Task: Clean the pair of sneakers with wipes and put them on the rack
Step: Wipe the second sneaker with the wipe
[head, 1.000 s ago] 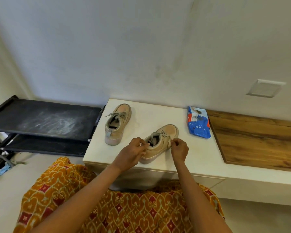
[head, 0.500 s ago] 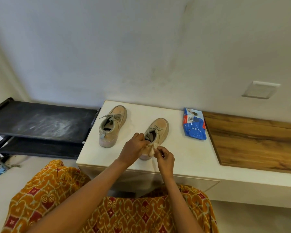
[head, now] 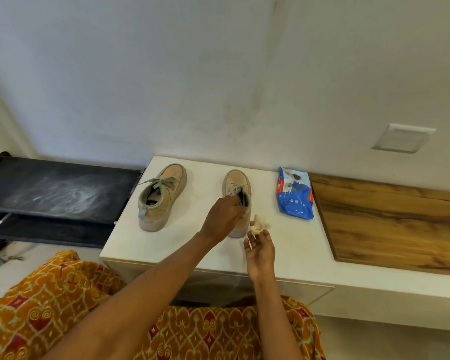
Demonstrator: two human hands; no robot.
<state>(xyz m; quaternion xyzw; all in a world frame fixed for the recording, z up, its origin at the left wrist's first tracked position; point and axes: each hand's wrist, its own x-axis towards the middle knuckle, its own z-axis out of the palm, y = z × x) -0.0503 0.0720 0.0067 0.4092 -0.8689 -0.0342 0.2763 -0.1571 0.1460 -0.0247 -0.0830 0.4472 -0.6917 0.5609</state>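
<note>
**Two sneakers on the white surface, one held at the collar, a used wipe in the other hand**

The left hand [head: 222,218] grips the collar of the right-hand sneaker [head: 238,187], its fingers curled over the heel opening; the toe points away toward the wall. Just right of those fingers, the right hand [head: 260,252] lies palm up and pinches a crumpled wipe [head: 257,224] at its fingertips, close beside the sneaker's heel. The second sneaker [head: 161,197] stands apart to the left of the fingers, near the left edge of the surface [head: 291,245]. Bare surface lies between the two sneakers and ahead of the right hand. The blue wipe packet [head: 295,194] lies flat to the right, touching the wooden panel [head: 390,224]. Beyond the surface's left edge stands the black rack [head: 57,189], its top shelf dusty.
</note>
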